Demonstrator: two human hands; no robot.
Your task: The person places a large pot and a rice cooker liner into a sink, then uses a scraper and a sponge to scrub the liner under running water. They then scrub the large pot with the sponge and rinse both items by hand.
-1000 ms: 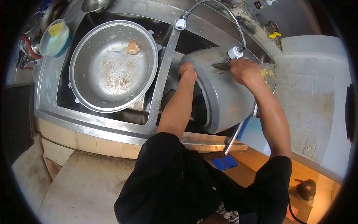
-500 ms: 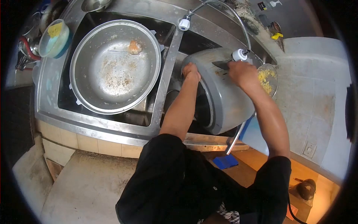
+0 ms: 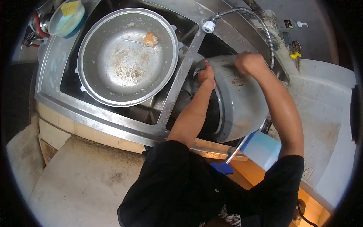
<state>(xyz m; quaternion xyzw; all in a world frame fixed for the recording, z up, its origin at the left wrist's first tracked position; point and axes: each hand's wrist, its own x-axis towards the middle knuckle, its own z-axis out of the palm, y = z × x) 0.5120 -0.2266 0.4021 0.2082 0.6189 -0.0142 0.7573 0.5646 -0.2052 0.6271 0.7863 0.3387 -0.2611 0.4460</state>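
Observation:
A large grey metal pot [image 3: 245, 102] lies tilted on its side in the right sink basin, its mouth facing left. My left hand [image 3: 207, 76] grips the rim of this pot near its upper left. At the far upper side of the pot is my right hand [image 3: 249, 63], fingers curled closed against the outer wall; whatever they hold is hidden. Brown marks show on the wall just below it. In the left basin sits a wide round pot [image 3: 126, 56], upright, with an orange-white scrubber [image 3: 150, 39] and a thin metal rod inside.
A metal divider [image 3: 177, 81] runs between the basins. A white-knobbed tap [image 3: 208, 26] with a flexible hose [image 3: 269, 38] stands behind. A bowl with a yellow sponge [image 3: 70, 8] is at upper left. A blue-white container [image 3: 261, 149] sits right of the front edge.
The whole view has shifted. My right hand has moved up and left along the tilted pot, and the dark blade in it is out of sight. The strainer and white spray head no longer show.

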